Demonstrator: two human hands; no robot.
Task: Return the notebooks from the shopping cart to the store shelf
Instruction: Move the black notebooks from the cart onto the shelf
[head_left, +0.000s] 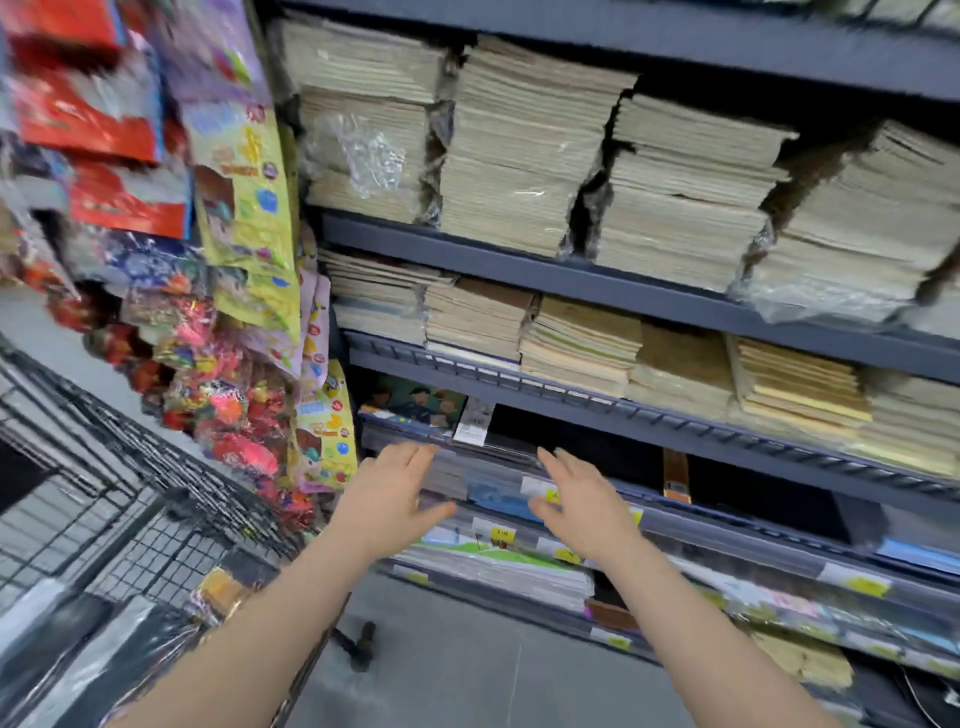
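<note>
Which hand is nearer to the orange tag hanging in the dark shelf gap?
The right hand is nearer; the orange tag hangs to its right. The left hand is farther left, near the hanging toy packets.

The store shelf (597, 283) fills the right, with stacks of notebooks (524, 150) on its upper levels and more (498, 569) on the lowest. Hanging packets (244, 197) lie left of it, the shopping cart (119, 499) below them. Both hands, left (387, 499) and right (582, 506), reach side by side before a middle level.
</note>
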